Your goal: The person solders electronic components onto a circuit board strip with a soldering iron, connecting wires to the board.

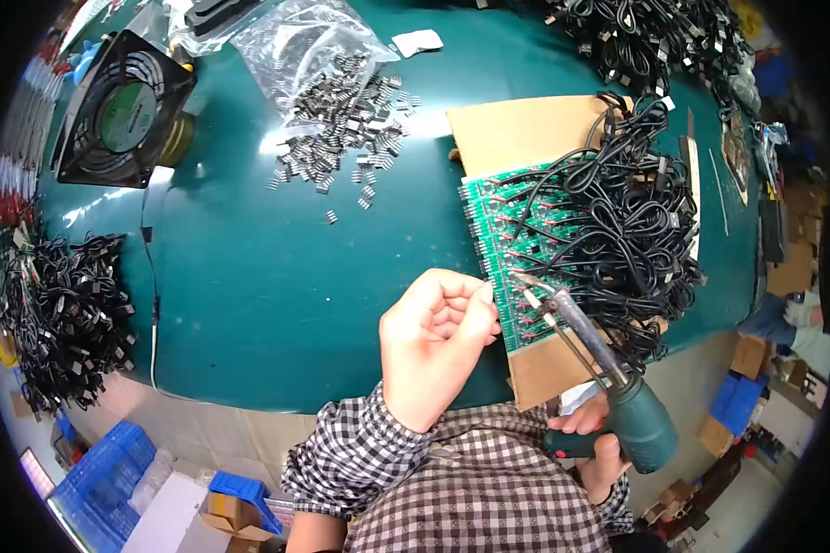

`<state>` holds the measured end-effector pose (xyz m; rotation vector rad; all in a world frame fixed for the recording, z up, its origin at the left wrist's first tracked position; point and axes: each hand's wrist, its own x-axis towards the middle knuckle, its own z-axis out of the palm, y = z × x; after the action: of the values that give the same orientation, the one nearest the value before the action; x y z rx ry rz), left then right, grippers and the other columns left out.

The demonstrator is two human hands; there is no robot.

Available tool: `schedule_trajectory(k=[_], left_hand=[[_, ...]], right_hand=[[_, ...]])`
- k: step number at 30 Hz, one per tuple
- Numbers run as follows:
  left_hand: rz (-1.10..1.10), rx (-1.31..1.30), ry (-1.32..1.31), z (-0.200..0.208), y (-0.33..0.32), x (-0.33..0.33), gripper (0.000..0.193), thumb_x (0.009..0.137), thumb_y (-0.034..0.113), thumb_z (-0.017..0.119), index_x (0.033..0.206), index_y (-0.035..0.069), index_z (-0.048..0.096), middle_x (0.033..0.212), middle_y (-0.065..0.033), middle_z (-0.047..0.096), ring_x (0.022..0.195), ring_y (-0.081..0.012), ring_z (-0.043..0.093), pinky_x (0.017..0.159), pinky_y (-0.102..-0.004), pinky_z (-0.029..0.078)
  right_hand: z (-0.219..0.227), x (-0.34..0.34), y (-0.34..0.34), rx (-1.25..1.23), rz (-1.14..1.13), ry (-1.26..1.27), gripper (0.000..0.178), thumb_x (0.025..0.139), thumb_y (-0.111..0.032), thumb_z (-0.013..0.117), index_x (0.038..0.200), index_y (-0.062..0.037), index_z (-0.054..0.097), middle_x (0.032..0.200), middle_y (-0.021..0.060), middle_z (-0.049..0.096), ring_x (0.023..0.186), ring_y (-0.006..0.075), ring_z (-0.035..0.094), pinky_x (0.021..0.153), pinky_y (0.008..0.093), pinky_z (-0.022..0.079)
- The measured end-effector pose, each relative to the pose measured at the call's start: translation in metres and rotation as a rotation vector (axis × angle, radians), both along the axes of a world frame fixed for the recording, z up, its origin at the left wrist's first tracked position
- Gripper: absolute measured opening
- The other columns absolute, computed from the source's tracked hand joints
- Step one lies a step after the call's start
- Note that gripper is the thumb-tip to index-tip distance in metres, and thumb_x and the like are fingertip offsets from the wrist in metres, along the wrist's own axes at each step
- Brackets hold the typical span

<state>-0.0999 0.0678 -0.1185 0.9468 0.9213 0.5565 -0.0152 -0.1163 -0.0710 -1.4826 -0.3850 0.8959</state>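
Note:
My right hand (601,444) grips the green handle of a soldering gun (644,419). Its metal barrel slants up and left, and the tip reaches over a panel of green circuit boards (496,217). At the panel's left edge, my left hand (438,336) is closed, thumb and forefinger pinched together. Whatever lies between those fingers is too small to make out. Small pin connectors line that edge. Red wires run from the boards into bundled black cables (632,217) on the right. Underneath the panel lies a sheet of cardboard (507,129).
Loose small connectors (327,129) spill from a clear plastic bag (295,41). A black fan (124,111) stands at the far left. Black cables are heaped at the left edge (78,304) and far right (655,32). Blue crates (106,484) sit below the green table (267,323).

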Motion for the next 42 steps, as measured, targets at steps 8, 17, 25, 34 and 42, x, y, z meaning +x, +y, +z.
schedule_trajectory(k=[8,17,25,34,42], left_hand=[[0.124,0.476,0.251,0.007,0.024,-0.032,0.011,0.083,0.001,0.056,0.093,-0.003,0.055,0.083,-0.0077,0.059,0.068,-0.012,0.058,0.061,-0.0227,0.049],[-0.015,1.182,0.773,-0.005,0.082,-0.023,0.011,0.074,0.002,0.062,0.077,0.001,0.051,0.078,-0.01,0.049,0.058,-0.0198,0.051,0.056,-0.0305,0.044],[0.206,0.831,0.527,0.003,0.056,-0.032,0.009,0.078,-0.002,0.058,0.086,-0.002,0.057,0.077,-0.0081,0.058,0.064,-0.0149,0.059,0.058,-0.0241,0.049],[0.032,0.935,0.721,0.019,0.051,-0.034,0.017,0.078,0.004,0.059,0.092,-0.002,0.054,0.084,-0.013,0.053,0.065,-0.0231,0.057,0.058,-0.0314,0.048],[-0.054,1.193,0.897,0.0,0.06,-0.032,0.01,0.076,-0.001,0.057,0.081,0.0,0.049,0.077,-0.0131,0.051,0.064,-0.0277,0.054,0.056,-0.0336,0.045]], right_hand=[[-0.005,0.014,0.008,0.133,-0.057,0.012,0.038,0.082,-0.031,0.058,0.094,0.0023,0.043,0.083,0.0112,0.047,0.077,0.022,0.053,0.071,0.0423,0.053],[-0.005,0.016,0.016,0.203,0.031,-0.033,0.045,0.087,-0.033,0.051,0.11,0.0026,0.037,0.08,0.0078,0.045,0.072,0.018,0.052,0.063,0.0377,0.055],[-0.004,0.021,0.016,0.158,0.033,0.011,0.048,0.085,-0.037,0.053,0.105,0.0042,0.04,0.083,0.0083,0.047,0.075,0.0192,0.054,0.065,0.0384,0.054],[-0.002,0.017,0.018,0.138,0.007,-0.006,0.054,0.084,-0.039,0.054,0.111,0.0044,0.039,0.083,0.0085,0.051,0.077,0.0198,0.055,0.065,0.0371,0.054],[-0.004,0.015,0.014,0.14,0.007,0.038,0.053,0.084,-0.039,0.054,0.11,0.0045,0.04,0.084,0.0091,0.051,0.079,0.0195,0.056,0.064,0.0364,0.054]])
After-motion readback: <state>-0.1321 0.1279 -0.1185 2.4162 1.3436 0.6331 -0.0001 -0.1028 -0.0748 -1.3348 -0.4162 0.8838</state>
